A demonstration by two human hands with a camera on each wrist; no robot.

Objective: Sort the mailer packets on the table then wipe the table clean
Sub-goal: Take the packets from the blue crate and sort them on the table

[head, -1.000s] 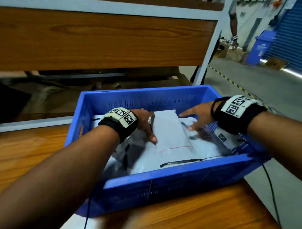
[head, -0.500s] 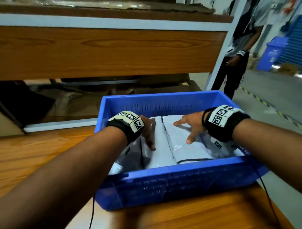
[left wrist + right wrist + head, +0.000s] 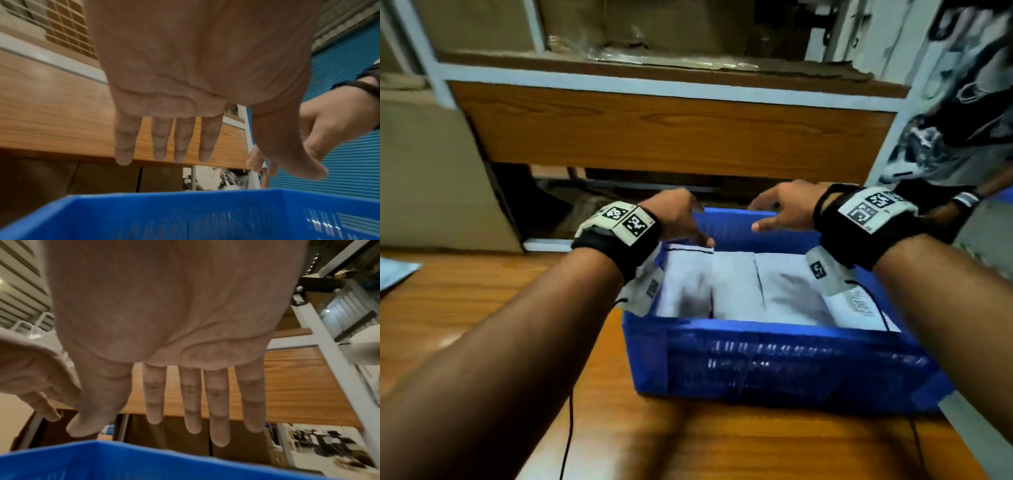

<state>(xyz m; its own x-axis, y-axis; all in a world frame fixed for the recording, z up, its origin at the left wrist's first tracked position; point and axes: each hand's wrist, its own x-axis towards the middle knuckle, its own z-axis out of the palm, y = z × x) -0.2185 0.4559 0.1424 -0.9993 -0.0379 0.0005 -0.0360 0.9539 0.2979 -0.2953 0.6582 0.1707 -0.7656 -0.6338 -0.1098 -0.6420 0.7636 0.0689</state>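
- Both hands are empty with fingers spread: the left hand [image 3: 676, 219] and the right hand [image 3: 786, 210] hover above the blue crate [image 3: 774, 363].
- The mailer packets [image 3: 736, 286] lie inside it.
- One more packet [image 3: 395, 270] lies at the far left of the table [image 3: 465, 308]; I think it could be forgotten.
- The crate stands near the table edge, so a push may tip it.

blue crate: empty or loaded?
Loaded. The blue crate holds white mailer packets lying side by side across its floor in the head view; how deep they are stacked cannot be told.
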